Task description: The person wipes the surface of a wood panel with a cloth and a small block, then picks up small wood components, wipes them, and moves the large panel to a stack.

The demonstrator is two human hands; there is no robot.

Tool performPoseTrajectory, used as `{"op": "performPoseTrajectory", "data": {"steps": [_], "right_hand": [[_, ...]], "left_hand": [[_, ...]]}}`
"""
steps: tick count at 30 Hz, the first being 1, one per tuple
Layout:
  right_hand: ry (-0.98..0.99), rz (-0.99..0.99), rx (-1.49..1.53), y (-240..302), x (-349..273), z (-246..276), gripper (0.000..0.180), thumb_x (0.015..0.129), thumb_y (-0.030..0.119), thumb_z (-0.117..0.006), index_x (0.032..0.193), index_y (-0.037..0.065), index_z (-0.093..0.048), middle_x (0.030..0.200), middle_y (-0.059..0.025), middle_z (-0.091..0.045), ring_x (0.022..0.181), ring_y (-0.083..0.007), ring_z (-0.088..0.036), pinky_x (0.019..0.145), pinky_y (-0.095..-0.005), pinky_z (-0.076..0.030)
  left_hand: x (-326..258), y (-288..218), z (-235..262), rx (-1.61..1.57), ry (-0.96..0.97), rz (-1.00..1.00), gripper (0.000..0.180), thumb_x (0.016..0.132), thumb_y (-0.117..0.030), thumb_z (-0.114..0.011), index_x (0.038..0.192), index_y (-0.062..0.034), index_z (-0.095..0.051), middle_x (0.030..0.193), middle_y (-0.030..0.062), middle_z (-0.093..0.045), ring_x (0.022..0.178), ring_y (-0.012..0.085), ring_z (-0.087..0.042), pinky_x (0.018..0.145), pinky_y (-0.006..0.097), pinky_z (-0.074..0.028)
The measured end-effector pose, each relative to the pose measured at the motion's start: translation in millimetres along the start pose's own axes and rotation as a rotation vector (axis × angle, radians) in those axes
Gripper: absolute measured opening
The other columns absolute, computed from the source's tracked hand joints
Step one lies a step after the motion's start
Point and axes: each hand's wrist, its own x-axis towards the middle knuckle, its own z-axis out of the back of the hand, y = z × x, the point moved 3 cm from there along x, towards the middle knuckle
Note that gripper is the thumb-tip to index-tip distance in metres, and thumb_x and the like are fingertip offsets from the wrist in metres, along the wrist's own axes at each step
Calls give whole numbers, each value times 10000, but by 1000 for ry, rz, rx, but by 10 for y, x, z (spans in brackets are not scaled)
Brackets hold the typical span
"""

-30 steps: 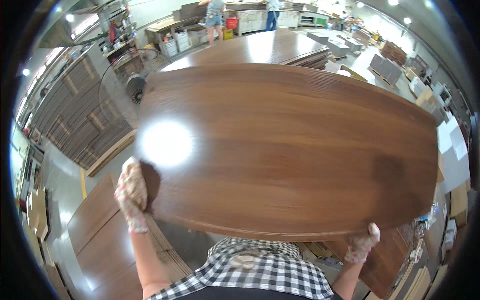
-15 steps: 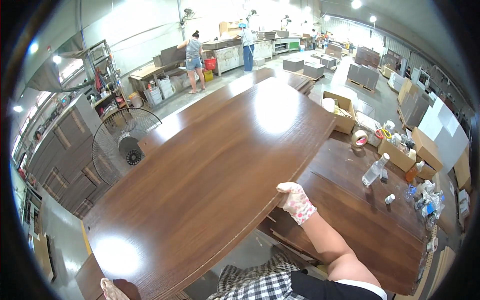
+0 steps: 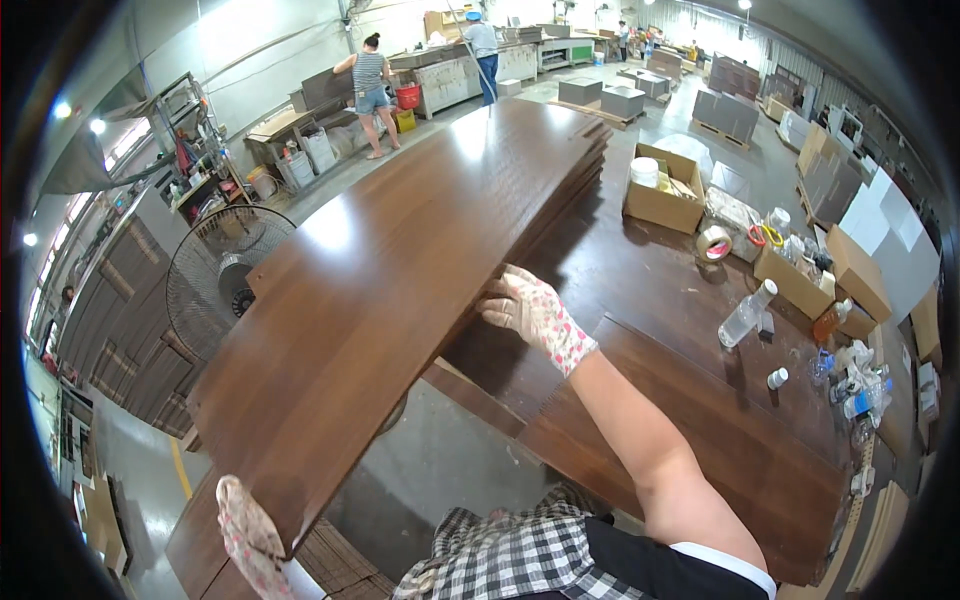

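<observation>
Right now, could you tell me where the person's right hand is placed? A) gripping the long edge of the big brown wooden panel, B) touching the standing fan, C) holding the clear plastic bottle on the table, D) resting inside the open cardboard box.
A: the gloved right hand grips the long edge of the wooden panel, well apart from the plastic bottle, cardboard box and fan.

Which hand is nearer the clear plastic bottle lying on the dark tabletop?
Right. The right hand grips the wood panel's long edge, left of the bottle; the left hand holds the panel's near corner, far away.
</observation>
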Motion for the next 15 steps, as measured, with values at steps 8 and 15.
{"op": "performPoseTrajectory", "data": {"steps": [8,15], "right_hand": [[-239,-24,51,-289,-1378,934,388,928,184,-569,1264,10,-481,1066,-200,-626,846,-256,-644,756,-336,-526],[-624,57,-81,-247,-2423,1259,322,918,119,-550,1203,-24,-506,968,-145,-637,831,-212,-635,725,-298,-519]], "left_hand": [[481,102,-858,-123,178,176,562,997,-404,-320,1395,-20,-421,1429,126,-431,1308,238,-420,1091,373,-304],[907,87,-1557,-59,319,176,515,1008,-391,-368,1409,-73,-422,1312,51,-520,1128,129,-525,927,281,-428]]}}
